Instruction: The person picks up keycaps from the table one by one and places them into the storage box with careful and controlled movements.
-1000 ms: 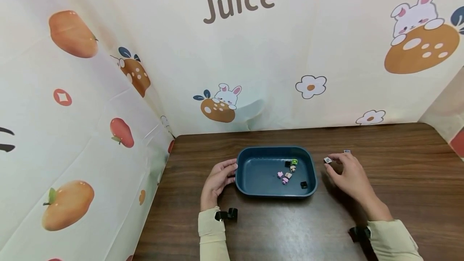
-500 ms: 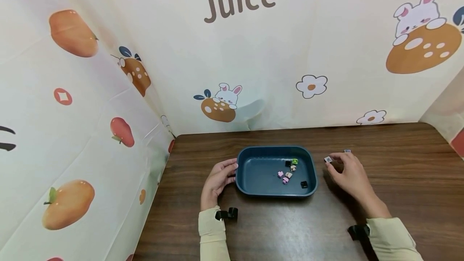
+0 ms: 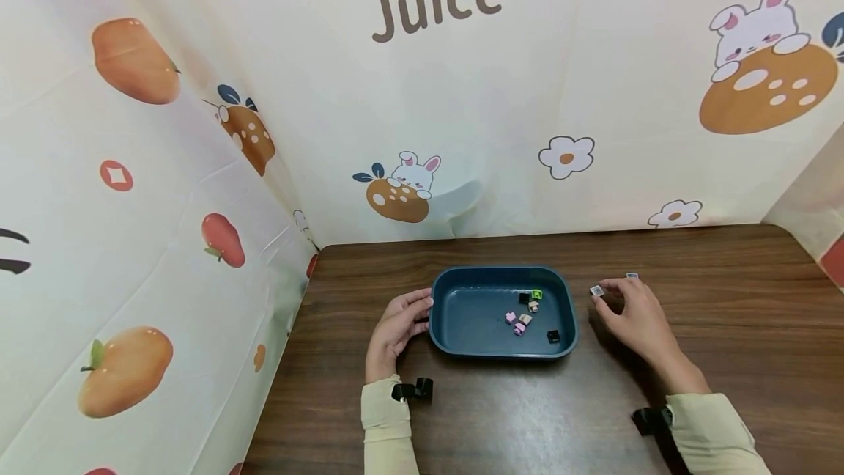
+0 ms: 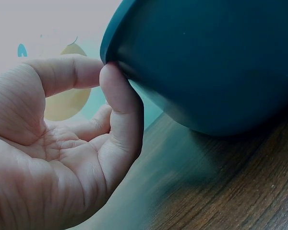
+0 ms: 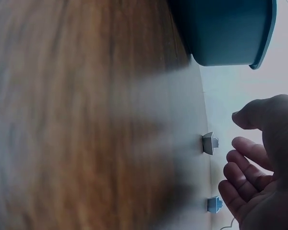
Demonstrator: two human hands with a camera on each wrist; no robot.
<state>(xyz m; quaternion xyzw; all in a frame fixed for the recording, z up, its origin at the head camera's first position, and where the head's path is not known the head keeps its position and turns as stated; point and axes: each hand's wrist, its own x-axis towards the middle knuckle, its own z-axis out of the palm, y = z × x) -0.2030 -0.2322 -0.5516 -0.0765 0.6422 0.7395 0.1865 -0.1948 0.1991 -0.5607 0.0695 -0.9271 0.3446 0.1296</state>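
My left hand (image 3: 395,325) pinches the left rim of a dark blue tray (image 3: 438,343) between thumb and finger; the left wrist view shows the fingertips (image 4: 116,86) meeting at the edge of the tray. My right hand (image 3: 638,319) hovers to the right of the tray, thumb and fingers parted with nothing between them. Just off its fingertips stands a small white square piece (image 3: 596,291) on the table; from the right wrist it looks tapered, with a knob on top. A similar bluish piece (image 3: 631,275) stands behind the hand, partly covered in the head view.
Inside the tray lie several small pieces: a green one (image 3: 537,294), black ones including this black piece (image 3: 553,336), and pink and beige ones such as a pink piece (image 3: 519,329). Brown wooden table (image 3: 501,416) underneath; a printed cloth (image 3: 501,94) hangs behind and to the left.
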